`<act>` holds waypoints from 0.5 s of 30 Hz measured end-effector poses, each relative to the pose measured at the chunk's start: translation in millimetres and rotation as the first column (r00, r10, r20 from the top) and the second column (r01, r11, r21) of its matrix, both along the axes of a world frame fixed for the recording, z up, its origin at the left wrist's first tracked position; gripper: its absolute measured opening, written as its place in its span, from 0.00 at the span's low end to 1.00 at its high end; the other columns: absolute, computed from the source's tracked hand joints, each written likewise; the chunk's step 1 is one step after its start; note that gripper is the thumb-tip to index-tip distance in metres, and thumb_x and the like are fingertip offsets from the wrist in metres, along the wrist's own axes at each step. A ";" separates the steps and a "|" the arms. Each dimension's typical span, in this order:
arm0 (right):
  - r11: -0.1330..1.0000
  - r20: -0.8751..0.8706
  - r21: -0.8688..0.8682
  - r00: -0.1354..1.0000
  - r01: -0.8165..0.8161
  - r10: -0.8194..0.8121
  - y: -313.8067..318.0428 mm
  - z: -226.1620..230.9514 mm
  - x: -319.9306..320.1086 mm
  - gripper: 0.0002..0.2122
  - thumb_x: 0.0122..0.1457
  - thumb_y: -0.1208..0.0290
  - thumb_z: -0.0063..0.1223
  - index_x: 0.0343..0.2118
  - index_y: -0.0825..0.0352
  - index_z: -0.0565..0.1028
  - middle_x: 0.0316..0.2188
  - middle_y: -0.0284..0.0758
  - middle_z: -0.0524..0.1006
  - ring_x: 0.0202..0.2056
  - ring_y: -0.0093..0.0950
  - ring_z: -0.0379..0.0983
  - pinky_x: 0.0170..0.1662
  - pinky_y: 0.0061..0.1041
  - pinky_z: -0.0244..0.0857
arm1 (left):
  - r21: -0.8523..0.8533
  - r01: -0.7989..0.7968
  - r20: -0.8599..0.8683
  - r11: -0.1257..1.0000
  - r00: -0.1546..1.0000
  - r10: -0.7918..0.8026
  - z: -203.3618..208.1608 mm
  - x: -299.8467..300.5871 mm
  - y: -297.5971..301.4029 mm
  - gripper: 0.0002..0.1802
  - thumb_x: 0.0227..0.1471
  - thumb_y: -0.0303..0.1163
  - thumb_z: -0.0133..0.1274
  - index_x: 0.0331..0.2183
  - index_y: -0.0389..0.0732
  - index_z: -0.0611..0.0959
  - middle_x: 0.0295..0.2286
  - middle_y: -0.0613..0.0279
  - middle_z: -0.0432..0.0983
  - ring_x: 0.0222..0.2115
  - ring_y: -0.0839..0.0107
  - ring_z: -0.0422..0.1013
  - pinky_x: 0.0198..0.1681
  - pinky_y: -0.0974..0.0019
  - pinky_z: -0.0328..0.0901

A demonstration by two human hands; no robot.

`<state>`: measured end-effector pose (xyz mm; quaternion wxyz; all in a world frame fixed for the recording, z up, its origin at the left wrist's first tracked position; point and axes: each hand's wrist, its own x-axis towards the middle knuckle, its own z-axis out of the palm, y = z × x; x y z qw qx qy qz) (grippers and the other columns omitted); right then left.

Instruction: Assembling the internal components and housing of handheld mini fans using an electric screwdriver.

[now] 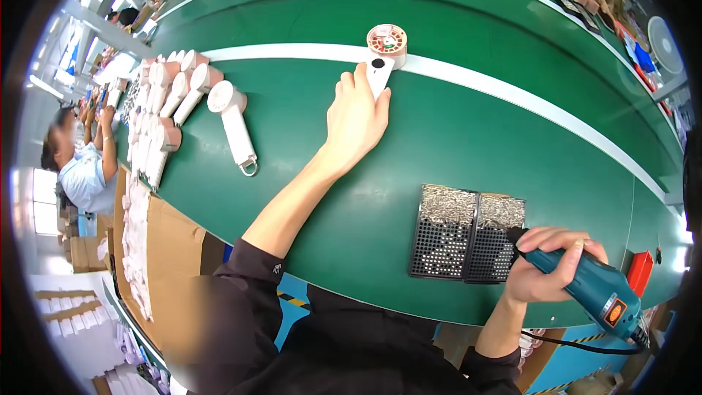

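My left hand (356,121) is closed around the white handle of a small handheld fan (379,77), lying on the green bench with its round pink-rimmed head pointing away from me. The head's inside shows, with several slots and bits of wiring. In my right hand (542,272) is a teal electric screwdriver (601,289), its black nose pointing left. That nose is over the right edge of a black screw tray (491,269); whether it touches a screw I cannot tell. A second screw tray (437,252) sits against it. Loose screws heap at the far ends of both.
One white fan (235,132) lies apart at the left, beside a crowd of pink and white fans (170,91). A cardboard box (172,238) stands below the bench's left edge. At the right is a red bin (640,272). Co-workers (88,168) sit along the left.
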<state>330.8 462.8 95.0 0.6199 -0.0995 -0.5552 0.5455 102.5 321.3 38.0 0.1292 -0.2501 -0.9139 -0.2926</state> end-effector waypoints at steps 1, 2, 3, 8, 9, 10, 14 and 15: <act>1.000 -0.008 -0.011 1.000 -0.018 0.018 -1.2 0.5 0.3 0.09 0.56 0.75 0.37 0.39 0.68 0.57 0.14 0.38 0.62 0.08 0.27 0.59 0.10 0.27 0.61 | -0.023 -0.011 -0.049 1.000 0.999 0.010 -2.5 -0.7 -5.4 0.27 0.50 0.33 0.51 0.47 0.27 0.63 0.35 0.41 0.65 0.37 0.46 0.66 0.37 0.52 0.66; 0.999 -0.014 -0.024 0.999 -0.041 0.041 -2.5 -0.3 2.2 0.08 0.57 0.75 0.37 0.39 0.68 0.57 0.14 0.38 0.62 0.08 0.27 0.58 0.10 0.27 0.61 | -0.047 -0.028 -0.097 0.999 0.995 0.024 -6.4 -1.1 -9.6 0.27 0.49 0.33 0.51 0.46 0.27 0.64 0.35 0.41 0.66 0.37 0.47 0.65 0.37 0.52 0.66; 0.998 -0.025 -0.018 0.998 -0.061 0.060 -1.3 -2.6 2.8 0.07 0.57 0.74 0.37 0.38 0.67 0.58 0.14 0.37 0.62 0.08 0.27 0.59 0.10 0.26 0.60 | -0.044 -0.046 -0.104 0.998 0.994 0.041 -6.4 -0.3 -11.1 0.27 0.49 0.34 0.52 0.45 0.28 0.64 0.35 0.40 0.65 0.37 0.47 0.65 0.37 0.52 0.66; 0.998 0.028 0.029 0.998 -0.058 0.057 5.8 -6.6 13.5 0.09 0.60 0.70 0.33 0.40 0.67 0.60 0.17 0.36 0.63 0.09 0.26 0.58 0.12 0.24 0.59 | -0.020 -0.042 -0.223 0.999 0.974 0.036 6.0 -12.1 -37.9 0.24 0.49 0.38 0.51 0.41 0.27 0.69 0.33 0.34 0.67 0.37 0.45 0.66 0.39 0.50 0.65; 0.993 -0.020 0.003 0.993 -0.114 0.114 1.0 -1.6 12.3 0.07 0.61 0.68 0.36 0.34 0.67 0.61 0.15 0.34 0.62 0.10 0.25 0.57 0.15 0.23 0.57 | 0.005 -0.088 -0.092 0.996 0.992 0.088 23.9 -20.1 -49.9 0.20 0.47 0.36 0.51 0.35 0.27 0.74 0.29 0.34 0.69 0.34 0.45 0.68 0.37 0.50 0.65; 0.978 -0.064 -0.041 0.978 -0.204 0.201 -5.1 -0.8 10.4 0.08 0.62 0.67 0.34 0.35 0.67 0.61 0.16 0.34 0.62 0.10 0.25 0.57 0.14 0.24 0.57 | 0.015 -0.143 -0.405 0.990 0.904 0.137 17.5 -30.0 -81.6 0.18 0.46 0.36 0.52 0.29 0.27 0.76 0.27 0.37 0.71 0.31 0.45 0.69 0.35 0.49 0.64; 0.881 -0.074 -0.052 0.881 -0.471 0.467 -23.7 6.7 4.7 0.08 0.63 0.71 0.30 0.43 0.64 0.60 0.19 0.38 0.65 0.10 0.33 0.62 0.12 0.33 0.63 | -0.199 -0.497 -0.513 0.845 0.788 0.342 -2.2 -61.1 -240.6 0.36 0.48 0.54 0.54 0.43 0.27 0.74 0.35 0.38 0.74 0.37 0.48 0.71 0.42 0.56 0.64; 0.885 -0.023 -0.040 0.885 -0.465 0.464 -25.7 4.3 1.9 0.07 0.62 0.72 0.32 0.43 0.63 0.59 0.18 0.40 0.66 0.10 0.34 0.63 0.13 0.34 0.64 | -0.198 -0.524 -0.273 0.828 0.841 0.467 -11.0 -61.3 -246.2 0.41 0.47 0.56 0.54 0.47 0.26 0.70 0.34 0.38 0.74 0.35 0.54 0.72 0.39 0.58 0.65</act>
